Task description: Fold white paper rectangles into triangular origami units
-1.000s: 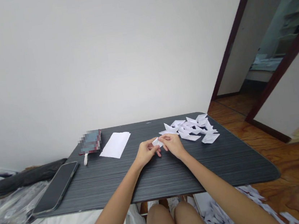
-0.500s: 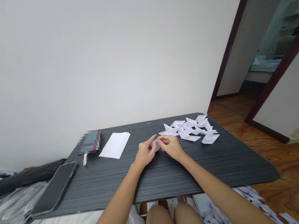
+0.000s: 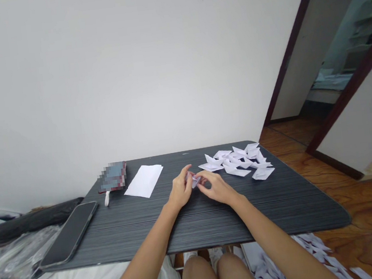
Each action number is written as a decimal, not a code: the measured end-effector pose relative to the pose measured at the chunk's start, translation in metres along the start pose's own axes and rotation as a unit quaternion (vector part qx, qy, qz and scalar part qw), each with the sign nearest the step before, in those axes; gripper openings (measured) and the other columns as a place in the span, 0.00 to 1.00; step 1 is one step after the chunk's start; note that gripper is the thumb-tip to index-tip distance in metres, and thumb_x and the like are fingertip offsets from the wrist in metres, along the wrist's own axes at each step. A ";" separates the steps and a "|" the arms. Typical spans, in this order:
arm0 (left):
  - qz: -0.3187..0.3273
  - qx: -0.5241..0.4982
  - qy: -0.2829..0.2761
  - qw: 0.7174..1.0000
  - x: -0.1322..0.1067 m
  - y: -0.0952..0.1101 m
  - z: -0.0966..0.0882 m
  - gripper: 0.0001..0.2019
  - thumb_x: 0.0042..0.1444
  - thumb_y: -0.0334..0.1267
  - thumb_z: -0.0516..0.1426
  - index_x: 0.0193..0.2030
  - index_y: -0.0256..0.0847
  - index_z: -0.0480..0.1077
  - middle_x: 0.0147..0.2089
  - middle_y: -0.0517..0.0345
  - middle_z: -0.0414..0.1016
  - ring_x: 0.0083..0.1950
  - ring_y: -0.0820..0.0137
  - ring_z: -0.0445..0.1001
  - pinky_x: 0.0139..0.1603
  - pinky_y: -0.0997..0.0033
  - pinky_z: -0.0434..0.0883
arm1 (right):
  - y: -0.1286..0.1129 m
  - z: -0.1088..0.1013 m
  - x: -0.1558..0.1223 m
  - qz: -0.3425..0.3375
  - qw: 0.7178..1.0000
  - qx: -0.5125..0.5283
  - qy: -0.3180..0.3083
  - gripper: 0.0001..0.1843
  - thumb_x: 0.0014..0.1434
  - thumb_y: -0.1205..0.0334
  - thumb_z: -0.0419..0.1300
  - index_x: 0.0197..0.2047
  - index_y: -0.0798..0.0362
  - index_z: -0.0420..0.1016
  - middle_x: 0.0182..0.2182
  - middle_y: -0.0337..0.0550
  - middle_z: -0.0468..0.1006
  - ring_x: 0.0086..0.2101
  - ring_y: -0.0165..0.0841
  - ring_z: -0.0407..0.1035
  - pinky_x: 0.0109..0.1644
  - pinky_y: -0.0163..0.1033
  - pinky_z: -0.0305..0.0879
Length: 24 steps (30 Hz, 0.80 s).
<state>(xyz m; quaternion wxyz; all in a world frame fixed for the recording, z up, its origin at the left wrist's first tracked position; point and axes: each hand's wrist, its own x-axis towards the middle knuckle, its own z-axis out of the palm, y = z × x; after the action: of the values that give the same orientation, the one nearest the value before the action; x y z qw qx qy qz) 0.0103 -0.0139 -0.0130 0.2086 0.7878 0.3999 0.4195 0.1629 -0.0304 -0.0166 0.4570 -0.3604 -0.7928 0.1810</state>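
Observation:
Between my two hands, over the middle of the dark table (image 3: 190, 229), is a small piece of folded white paper (image 3: 195, 181). My left hand (image 3: 181, 189) grips its left side between thumb and fingers, the index finger raised. On the other side, my right hand (image 3: 216, 185) pinches the paper's right edge with thumb and fingertips. The fingers cover part of the folds, so its full shape is hidden. Just right of my hands lies a cluster of folded white paper boats (image 3: 236, 170).
White paper sheets (image 3: 144, 181) lie left of my hands. Beyond them is a blurred-out dark red-edged object (image 3: 113, 176) with a white strap. A phone (image 3: 69, 235) rests at the table's left edge. More folded papers (image 3: 272, 271) are piled below, and a wall stands behind.
My right hand has shifted slightly right and turned, its fingers spreading lower along the paper. More of the folded paper now shows between my hands.

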 end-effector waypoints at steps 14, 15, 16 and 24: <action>0.009 -0.108 -0.141 0.984 0.000 -0.005 -0.019 0.12 0.50 0.37 0.51 0.42 0.36 0.64 0.37 0.54 0.71 0.36 0.71 0.71 0.40 0.71 0.68 | 0.005 -0.006 -0.002 -0.002 1.000 -0.012 -0.018 0.12 0.54 0.66 0.50 0.43 0.53 0.66 0.37 0.45 0.71 0.36 0.32 0.66 0.42 0.40 0.63; 0.012 -0.117 -0.134 0.984 -0.001 -0.004 -0.019 0.13 0.50 0.37 0.52 0.42 0.35 0.64 0.38 0.53 0.71 0.37 0.71 0.71 0.41 0.70 0.68 | 0.005 -0.006 -0.002 0.002 1.000 -0.008 -0.015 0.13 0.54 0.66 0.50 0.43 0.53 0.66 0.37 0.46 0.71 0.36 0.32 0.66 0.42 0.40 0.63; 0.015 -0.118 -0.124 0.985 -0.001 -0.004 -0.018 0.12 0.49 0.37 0.52 0.41 0.35 0.65 0.38 0.53 0.71 0.37 0.70 0.71 0.42 0.70 0.68 | 0.004 -0.006 -0.002 0.004 1.000 -0.004 -0.015 0.13 0.54 0.65 0.51 0.44 0.53 0.66 0.37 0.46 0.71 0.36 0.32 0.66 0.42 0.40 0.64; 0.037 -0.057 -0.086 0.994 -0.001 -0.006 -0.018 0.12 0.50 0.38 0.53 0.39 0.36 0.67 0.38 0.52 0.71 0.38 0.70 0.70 0.40 0.71 0.69 | -0.007 -0.008 -0.002 -0.018 0.997 -0.025 -0.072 0.14 0.52 0.66 0.53 0.44 0.51 0.64 0.40 0.45 0.68 0.36 0.31 0.65 0.41 0.38 0.63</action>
<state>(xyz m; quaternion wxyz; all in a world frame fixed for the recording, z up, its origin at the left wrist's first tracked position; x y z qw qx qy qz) -0.0078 -0.0115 -0.0080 0.2717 0.8221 0.3262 0.3795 0.1679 -0.0366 -0.0094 0.3925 -0.3435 -0.8343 0.1787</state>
